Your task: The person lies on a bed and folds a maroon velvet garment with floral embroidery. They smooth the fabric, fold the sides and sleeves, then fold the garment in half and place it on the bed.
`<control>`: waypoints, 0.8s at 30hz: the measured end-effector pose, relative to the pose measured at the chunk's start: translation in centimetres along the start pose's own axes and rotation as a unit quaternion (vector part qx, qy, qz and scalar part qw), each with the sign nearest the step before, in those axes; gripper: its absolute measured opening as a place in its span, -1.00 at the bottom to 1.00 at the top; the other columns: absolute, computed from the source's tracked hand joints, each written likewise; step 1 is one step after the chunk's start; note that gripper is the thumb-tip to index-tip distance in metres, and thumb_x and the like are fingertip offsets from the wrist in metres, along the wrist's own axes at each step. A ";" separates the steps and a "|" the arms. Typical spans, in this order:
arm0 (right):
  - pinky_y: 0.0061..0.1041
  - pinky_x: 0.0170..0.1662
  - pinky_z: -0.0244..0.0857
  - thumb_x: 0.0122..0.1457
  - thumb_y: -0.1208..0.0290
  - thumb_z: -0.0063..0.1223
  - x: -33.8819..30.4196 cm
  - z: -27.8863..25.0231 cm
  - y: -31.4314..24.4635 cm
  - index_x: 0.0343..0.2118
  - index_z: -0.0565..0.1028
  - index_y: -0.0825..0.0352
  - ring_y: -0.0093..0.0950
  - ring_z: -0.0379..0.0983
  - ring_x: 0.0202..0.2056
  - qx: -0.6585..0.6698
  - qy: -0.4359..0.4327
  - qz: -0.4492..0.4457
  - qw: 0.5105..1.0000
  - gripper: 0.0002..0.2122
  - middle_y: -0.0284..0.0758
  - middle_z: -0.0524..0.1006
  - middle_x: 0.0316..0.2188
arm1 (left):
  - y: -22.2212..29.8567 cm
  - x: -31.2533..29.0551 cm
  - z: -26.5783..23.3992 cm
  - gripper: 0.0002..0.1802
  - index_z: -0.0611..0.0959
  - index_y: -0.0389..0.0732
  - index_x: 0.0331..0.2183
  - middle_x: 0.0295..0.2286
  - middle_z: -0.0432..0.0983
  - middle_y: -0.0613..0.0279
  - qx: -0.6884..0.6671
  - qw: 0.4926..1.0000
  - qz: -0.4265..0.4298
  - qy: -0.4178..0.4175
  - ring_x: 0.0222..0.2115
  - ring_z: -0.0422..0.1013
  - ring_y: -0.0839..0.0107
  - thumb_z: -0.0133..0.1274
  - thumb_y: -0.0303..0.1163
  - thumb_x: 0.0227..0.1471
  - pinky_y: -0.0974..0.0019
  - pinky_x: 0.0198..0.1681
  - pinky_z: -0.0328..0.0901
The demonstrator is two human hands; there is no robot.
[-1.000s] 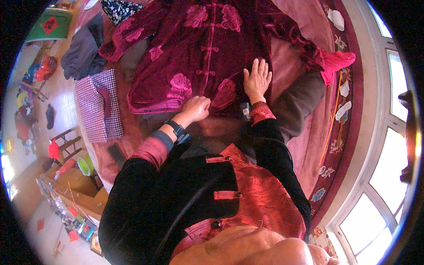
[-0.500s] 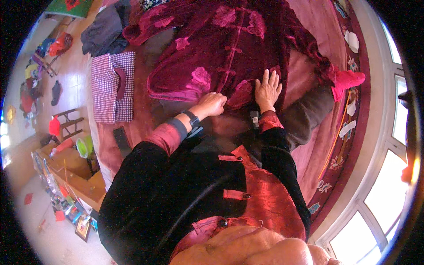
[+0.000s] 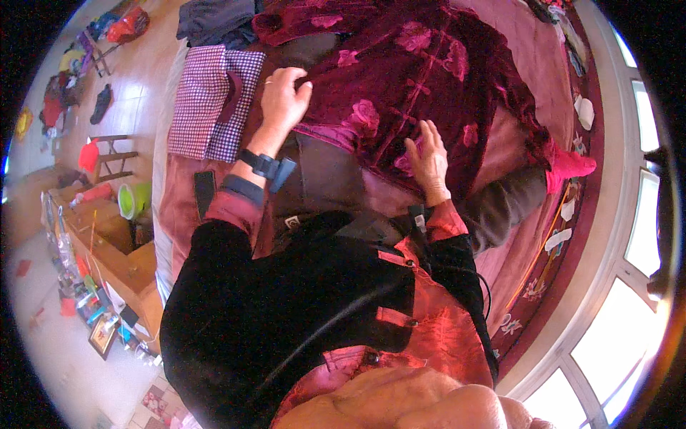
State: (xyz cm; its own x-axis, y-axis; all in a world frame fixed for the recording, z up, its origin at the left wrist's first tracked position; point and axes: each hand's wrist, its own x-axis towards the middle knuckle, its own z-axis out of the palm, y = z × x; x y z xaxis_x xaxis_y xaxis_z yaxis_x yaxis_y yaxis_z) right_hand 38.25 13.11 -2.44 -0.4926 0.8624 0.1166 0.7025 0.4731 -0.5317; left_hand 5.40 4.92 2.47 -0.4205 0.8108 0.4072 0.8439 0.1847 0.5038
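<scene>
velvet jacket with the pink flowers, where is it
In the head view, the velvet jacket lies upper centre, right of the checked cloth, its near part beneath the right hand.

No text, label or number seems readable, small details being rather blurred.

A folded cloth in purple-and-white check (image 3: 196, 100) lies in the upper left of the frame, just below a crumpled dark grey cloth (image 3: 218, 21). A flat black phone-like rectangle (image 3: 205, 191) rests left of centre on a dusty-pink bedspread (image 3: 181, 222). Near the left edge are a lime-green round bucket (image 3: 131, 203), a brown wooden desk (image 3: 145, 289) and, lower down, a gold-edged picture frame (image 3: 103, 336). Bright white-framed windows (image 3: 616, 332) fill the lower right.
</scene>
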 end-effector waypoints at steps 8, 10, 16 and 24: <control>-0.23 0.15 0.24 0.09 0.13 0.21 3.2 1.5 -12.0 0.16 0.33 0.32 -0.11 0.32 0.14 0.108 -0.134 -0.154 0.973 -0.39 -0.09 0.40 0.12 | -4.6 -1.0 -0.3 -0.44 0.55 -0.26 -0.11 -0.26 0.58 0.01 -0.133 0.931 -0.262 -0.219 -0.20 0.51 0.11 0.21 -0.05 -0.04 0.15 -0.12 0.37; -0.24 0.16 0.23 0.08 0.11 0.22 3.6 2.1 -14.0 0.19 0.29 0.34 -0.11 0.30 0.16 0.138 -0.152 -0.169 0.964 -0.34 -0.08 0.36 0.15 | -4.0 -1.0 -0.3 -0.52 0.56 -0.22 -0.15 -0.29 0.58 0.02 -0.071 0.948 -0.220 -0.217 -0.23 0.52 0.10 0.20 -0.10 -0.04 0.15 -0.13 0.38; -0.20 0.03 0.32 -0.02 0.14 0.28 5.3 4.5 -17.3 0.30 0.03 0.37 -0.09 0.42 0.00 0.101 -0.151 -0.138 0.974 -0.11 0.00 0.44 -0.01 | -0.6 -0.9 -0.6 -0.78 0.53 -0.33 -0.36 -0.45 0.53 0.16 -0.243 0.927 -0.149 -0.243 -0.40 0.45 0.37 0.12 -0.37 0.01 0.23 -0.28 0.35; -0.42 -0.16 0.38 0.06 0.47 0.10 8.9 5.6 -16.0 -0.01 0.45 0.31 -0.32 0.54 -0.20 0.256 -0.099 0.049 0.960 -0.63 -0.16 0.58 -0.26 | -2.6 3.2 0.9 -0.75 0.62 -0.29 -0.26 -0.38 0.55 0.32 -0.380 0.878 -0.118 -0.267 -0.31 0.42 0.55 0.09 -0.28 0.16 0.40 -0.18 0.33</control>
State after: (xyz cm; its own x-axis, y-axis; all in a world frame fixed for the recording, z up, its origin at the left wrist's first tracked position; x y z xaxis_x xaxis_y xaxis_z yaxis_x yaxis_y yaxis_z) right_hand 19.74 12.20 2.47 -0.5609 0.8231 -0.0895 0.4305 0.1976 -0.8807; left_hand 2.11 7.56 1.77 -0.1660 0.9820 -0.0904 0.2026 0.1237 0.9714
